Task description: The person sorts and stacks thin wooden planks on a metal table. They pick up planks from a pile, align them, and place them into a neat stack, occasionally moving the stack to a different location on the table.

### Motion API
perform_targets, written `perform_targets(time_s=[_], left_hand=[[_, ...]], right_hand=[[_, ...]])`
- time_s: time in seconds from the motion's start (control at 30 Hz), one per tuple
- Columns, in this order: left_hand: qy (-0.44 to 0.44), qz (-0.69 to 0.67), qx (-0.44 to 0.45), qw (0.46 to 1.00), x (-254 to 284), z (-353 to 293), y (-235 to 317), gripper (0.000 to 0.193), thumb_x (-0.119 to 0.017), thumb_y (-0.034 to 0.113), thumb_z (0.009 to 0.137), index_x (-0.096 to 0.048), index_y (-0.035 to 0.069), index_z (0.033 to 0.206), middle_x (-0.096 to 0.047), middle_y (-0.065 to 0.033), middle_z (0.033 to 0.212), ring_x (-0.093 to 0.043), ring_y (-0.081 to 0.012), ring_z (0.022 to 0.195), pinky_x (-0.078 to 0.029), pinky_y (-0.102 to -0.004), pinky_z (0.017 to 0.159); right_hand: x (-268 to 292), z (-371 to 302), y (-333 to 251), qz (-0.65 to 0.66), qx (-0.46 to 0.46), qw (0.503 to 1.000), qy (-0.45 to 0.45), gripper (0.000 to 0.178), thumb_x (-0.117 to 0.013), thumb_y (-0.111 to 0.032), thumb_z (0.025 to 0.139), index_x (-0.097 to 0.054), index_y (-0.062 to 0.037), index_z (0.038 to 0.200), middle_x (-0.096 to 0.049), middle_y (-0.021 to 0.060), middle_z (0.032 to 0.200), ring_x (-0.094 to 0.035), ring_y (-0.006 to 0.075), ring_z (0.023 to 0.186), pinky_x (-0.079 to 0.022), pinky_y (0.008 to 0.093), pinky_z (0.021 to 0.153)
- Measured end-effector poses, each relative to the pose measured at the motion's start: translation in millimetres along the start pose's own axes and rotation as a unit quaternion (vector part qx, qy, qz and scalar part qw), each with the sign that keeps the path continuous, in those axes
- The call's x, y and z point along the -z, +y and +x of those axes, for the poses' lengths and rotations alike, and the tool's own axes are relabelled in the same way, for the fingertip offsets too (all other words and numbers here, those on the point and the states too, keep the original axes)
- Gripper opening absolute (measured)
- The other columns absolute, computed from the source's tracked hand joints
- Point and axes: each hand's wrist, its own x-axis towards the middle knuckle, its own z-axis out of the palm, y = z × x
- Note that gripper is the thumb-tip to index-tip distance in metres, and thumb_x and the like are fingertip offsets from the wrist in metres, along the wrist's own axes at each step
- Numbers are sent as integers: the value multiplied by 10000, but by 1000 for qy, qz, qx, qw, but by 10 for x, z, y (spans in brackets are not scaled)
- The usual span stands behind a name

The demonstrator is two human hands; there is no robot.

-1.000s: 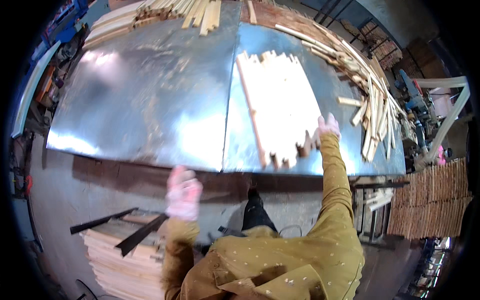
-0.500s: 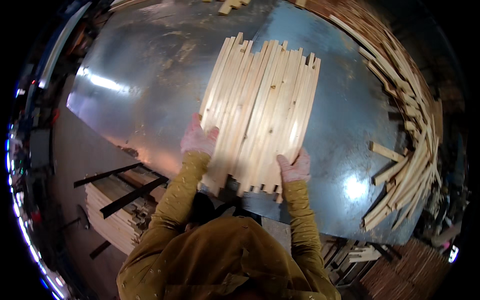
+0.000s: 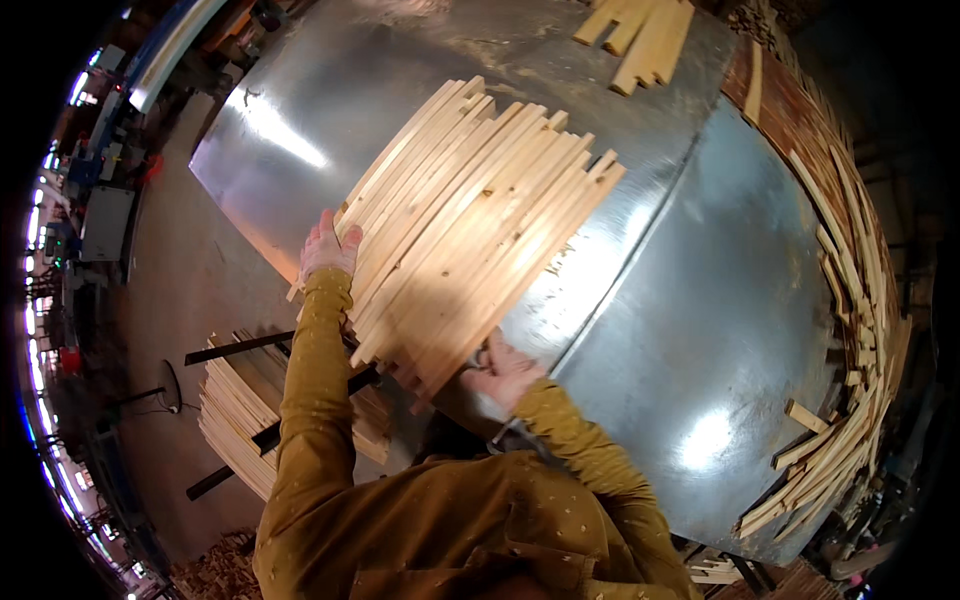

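Observation:
A flat row of pale wooden strips point(image 3: 470, 215), with uneven ends and some dark knots, lies slanted across the metal table. Its near end reaches past the table's front edge on the left. My left hand point(image 3: 330, 248) grips the row's left side, thumb toward the top face and fingers along the outer edge. Against the right side, close to the near end, my right hand point(image 3: 503, 373) presses with its thumb toward the wood; some of its fingers are hard to make out. Between them, both hands hold the strips side by side.
The shiny metal table point(image 3: 690, 330) has a seam across it. Several boards point(image 3: 640, 45) lie at its far edge, and loose offcuts point(image 3: 810, 470) pile along the right. Below the left edge, a stack of strips point(image 3: 235, 420) sits by black metal bars point(image 3: 240, 347).
The row of strips has shifted left and toward the table's front-left edge, turning so its far end points more to the right. Both hands have moved left with it.

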Motion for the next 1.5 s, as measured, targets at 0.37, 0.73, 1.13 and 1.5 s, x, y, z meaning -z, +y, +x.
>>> perform_targets(time_s=[0.37,0.73,1.13,1.5], left_hand=[[40,22,-171,984,-53,-17,-262,1034,-555,739,785,-262,50,1499,-334,-228,1497,-364,-384,1360,-324,-485,1102],[-36,23,-226,973,186,61,-232,936,-527,707,809,-355,44,1446,-328,-198,1485,-300,-377,1375,-206,-523,1149],[2,-221,-285,933,121,-159,-462,579,-675,173,874,-492,204,1422,-260,-135,1583,-286,-313,1427,-298,-413,1150],[-48,-628,226,743,151,-2576,-998,480,-671,62,861,-512,68,1314,-638,-49,1025,-585,-153,780,-499,-282,648]], right_hand=[[1974,2688,-1237,-436,22,791,429,616,-540,-480,911,-438,-112,1394,-583,147,1333,-546,332,1222,-406,416,1036],[1800,3143,-1580,-365,45,784,501,775,-409,-602,884,-333,-98,1468,-522,208,1394,-438,381,1344,-240,486,1162],[2961,1763,-868,-348,223,780,470,556,-500,-410,951,-444,-133,1430,-522,132,1413,-470,321,1316,-368,358,1083],[2581,1595,77,-371,-155,825,396,633,-376,-541,924,-422,-207,1460,-556,143,1368,-507,356,1276,-333,405,1124]])
